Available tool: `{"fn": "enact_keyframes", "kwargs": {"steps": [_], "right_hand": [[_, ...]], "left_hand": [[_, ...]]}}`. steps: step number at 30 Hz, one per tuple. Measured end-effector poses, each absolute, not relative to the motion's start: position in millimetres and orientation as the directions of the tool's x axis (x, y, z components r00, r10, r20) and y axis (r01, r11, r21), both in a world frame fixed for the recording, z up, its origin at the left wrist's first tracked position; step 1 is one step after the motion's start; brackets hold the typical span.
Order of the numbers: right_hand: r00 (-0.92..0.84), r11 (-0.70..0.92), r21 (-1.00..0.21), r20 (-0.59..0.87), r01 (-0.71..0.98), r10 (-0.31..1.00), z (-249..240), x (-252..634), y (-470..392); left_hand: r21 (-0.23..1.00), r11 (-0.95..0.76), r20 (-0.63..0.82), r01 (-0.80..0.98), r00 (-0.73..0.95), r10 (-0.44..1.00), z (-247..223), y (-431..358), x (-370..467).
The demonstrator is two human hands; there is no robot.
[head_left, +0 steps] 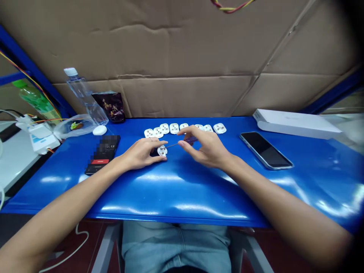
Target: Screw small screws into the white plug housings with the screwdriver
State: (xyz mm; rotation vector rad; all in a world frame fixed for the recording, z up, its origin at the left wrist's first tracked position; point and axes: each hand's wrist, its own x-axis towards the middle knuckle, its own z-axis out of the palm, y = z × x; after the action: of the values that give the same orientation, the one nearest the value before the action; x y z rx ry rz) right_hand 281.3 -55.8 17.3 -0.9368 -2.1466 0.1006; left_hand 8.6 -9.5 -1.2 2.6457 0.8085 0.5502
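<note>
My left hand (140,153) rests on the blue table (182,189) and pinches a small white round plug part (162,151) against the surface. My right hand (204,147) holds a thin screwdriver (182,143) with a purple handle, its tip pointing left at that part. Just behind both hands lies a row of several similar white plug parts (174,128).
A phone with a lit screen (104,152) lies left of my hands, a dark phone (265,149) to the right. A white box (295,123) sits far right. A water bottle (85,96), a dark pouch (112,106) and a white mouse (99,130) stand at the back left against cardboard.
</note>
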Motion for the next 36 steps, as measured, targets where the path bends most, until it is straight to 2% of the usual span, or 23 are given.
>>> {"fn": "enact_keyframes", "kwargs": {"steps": [3, 11, 17, 27, 36], "right_hand": [[-0.415, 0.703, -0.337, 0.618, 0.627, 0.667, 17.6, 281.0, -55.5], [-0.453, 0.755, -0.334, 0.64, 0.564, 0.621, 20.7, 280.3, -58.9], [-0.387, 0.676, -0.366, 0.607, 0.639, 0.694, 18.5, 280.9, -55.9], [-0.516, 0.76, -0.194, 0.628, 0.621, 0.582, 18.9, 280.8, -55.3], [-0.529, 0.798, -0.257, 0.634, 0.545, 0.565, 17.7, 283.0, -54.5]], "left_hand": [[0.402, -0.788, 0.266, 0.467, 0.763, 0.588, 0.2, -10.5, 9.1], [0.405, -0.794, 0.267, 0.453, 0.772, 0.577, -1.5, -10.7, 8.7], [0.402, -0.789, 0.255, 0.465, 0.771, 0.584, -1.3, -10.8, 8.4], [0.404, -0.777, 0.294, 0.482, 0.737, 0.609, -0.8, -8.8, 10.0], [0.44, -0.761, 0.288, 0.477, 0.727, 0.623, -0.5, -8.3, 9.9]]}}
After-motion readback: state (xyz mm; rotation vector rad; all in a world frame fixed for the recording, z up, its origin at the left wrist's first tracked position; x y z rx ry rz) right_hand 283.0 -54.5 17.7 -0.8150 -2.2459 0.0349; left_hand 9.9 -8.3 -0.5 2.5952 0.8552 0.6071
